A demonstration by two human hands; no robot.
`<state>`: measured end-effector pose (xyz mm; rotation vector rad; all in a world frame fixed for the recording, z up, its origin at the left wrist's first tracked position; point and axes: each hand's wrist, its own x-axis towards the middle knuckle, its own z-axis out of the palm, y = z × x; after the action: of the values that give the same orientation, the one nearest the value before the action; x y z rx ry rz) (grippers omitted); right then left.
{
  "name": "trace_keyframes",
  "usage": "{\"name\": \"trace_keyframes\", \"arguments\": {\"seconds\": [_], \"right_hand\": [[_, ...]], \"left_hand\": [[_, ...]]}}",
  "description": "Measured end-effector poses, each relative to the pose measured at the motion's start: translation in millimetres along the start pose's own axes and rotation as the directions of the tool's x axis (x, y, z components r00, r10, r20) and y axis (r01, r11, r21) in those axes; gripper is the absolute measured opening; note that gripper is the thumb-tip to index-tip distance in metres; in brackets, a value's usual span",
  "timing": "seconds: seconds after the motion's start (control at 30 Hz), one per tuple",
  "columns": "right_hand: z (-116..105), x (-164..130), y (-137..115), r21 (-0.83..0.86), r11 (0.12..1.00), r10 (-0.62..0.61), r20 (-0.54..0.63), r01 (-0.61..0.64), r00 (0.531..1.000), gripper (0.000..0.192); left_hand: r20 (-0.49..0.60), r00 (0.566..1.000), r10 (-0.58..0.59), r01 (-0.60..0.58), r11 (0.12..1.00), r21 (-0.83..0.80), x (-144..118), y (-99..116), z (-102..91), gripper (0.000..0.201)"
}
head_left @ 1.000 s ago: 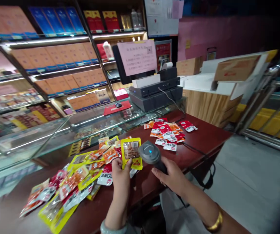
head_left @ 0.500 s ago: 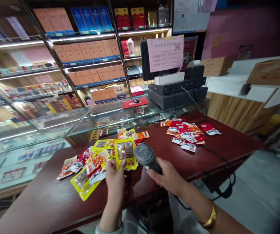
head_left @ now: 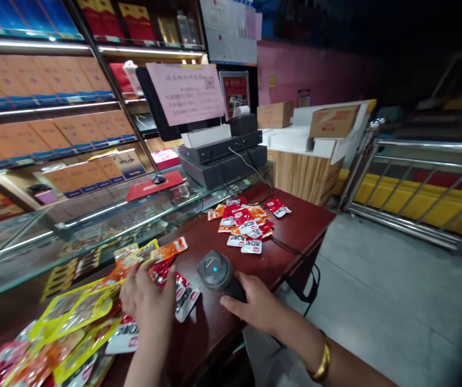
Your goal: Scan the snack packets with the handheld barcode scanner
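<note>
My right hand (head_left: 255, 306) grips the handle of a grey barcode scanner (head_left: 215, 270) with a small blue light on its head, held just above the dark red counter (head_left: 295, 231). My left hand (head_left: 147, 298) lies palm down on the near pile of snack packets (head_left: 78, 328), fingers spread over red and orange ones; whether it grips any is hidden by the hand. A large yellow packet (head_left: 80, 307) lies left of that hand. A second, smaller pile of red, orange and white packets (head_left: 247, 221) sits farther along the counter.
A glass display case (head_left: 94, 215) runs along the counter's far side. A cash register with a screen and pink paper sign (head_left: 199, 118) stands behind it, its cable trailing over the counter. Shelves of boxed goods (head_left: 37, 113) fill the left. Cardboard boxes (head_left: 331, 121) and a metal railing (head_left: 416, 177) stand right.
My left hand has lowered from holding up a yellow packet in front of the scanner down onto the near pile. The scanner stays in my right hand. My view has swung right.
</note>
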<state>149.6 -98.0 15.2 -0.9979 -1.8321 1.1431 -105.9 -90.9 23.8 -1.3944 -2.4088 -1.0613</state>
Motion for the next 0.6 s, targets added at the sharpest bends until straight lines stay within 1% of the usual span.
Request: {"name": "trace_keyframes", "arguments": {"seconds": [0.03, 0.07, 0.13, 0.23, 0.33, 0.4, 0.47, 0.53, 0.6], "right_hand": [[-8, -1, 4, 0.014, 1.000, 0.005, -0.025, -0.005, 1.000, 0.035], [-16, -2, 7, 0.025, 1.000, 0.015, -0.049, -0.014, 0.999, 0.036], [-31, -4, 13, 0.047, 0.999, 0.032, -0.093, -0.028, 0.995, 0.037], [-52, -6, 22, 0.076, 0.996, 0.056, -0.174, -0.043, 0.983, 0.037], [-67, -9, 31, 0.068, 0.993, 0.109, -0.243, -0.095, 0.964, 0.034], [-75, -12, 37, 0.050, 0.992, 0.126, -0.266, -0.117, 0.956, 0.033], [-81, -13, 41, 0.040, 0.991, 0.133, -0.275, -0.127, 0.952, 0.032], [-86, -14, 45, 0.035, 0.988, 0.154, -0.286, -0.150, 0.946, 0.030], [-88, -15, 47, 0.025, 0.986, 0.167, -0.292, -0.167, 0.942, 0.030]], "left_hand": [[0.020, 0.998, 0.064, -0.064, 0.998, -0.013, 0, 22, 11.0, 0.049], [0.063, 0.990, 0.124, -0.122, 0.992, -0.035, 0, 43, 22.2, 0.046], [0.187, 0.965, 0.182, -0.173, 0.983, -0.061, 3, 82, 45.2, 0.045], [0.373, 0.916, 0.147, -0.144, 0.989, -0.035, 8, 134, 80.2, 0.048], [0.478, 0.872, 0.104, -0.128, 0.992, 0.018, 9, 172, 111.0, 0.061], [0.504, 0.859, 0.087, -0.137, 0.988, 0.064, 9, 188, 126.6, 0.070], [0.503, 0.859, 0.091, -0.169, 0.979, 0.111, 7, 197, 137.2, 0.073], [0.490, 0.866, 0.103, -0.201, 0.968, 0.150, 5, 199, 142.9, 0.070], [0.485, 0.868, 0.108, -0.215, 0.962, 0.169, 6, 197, 144.1, 0.064]]}}
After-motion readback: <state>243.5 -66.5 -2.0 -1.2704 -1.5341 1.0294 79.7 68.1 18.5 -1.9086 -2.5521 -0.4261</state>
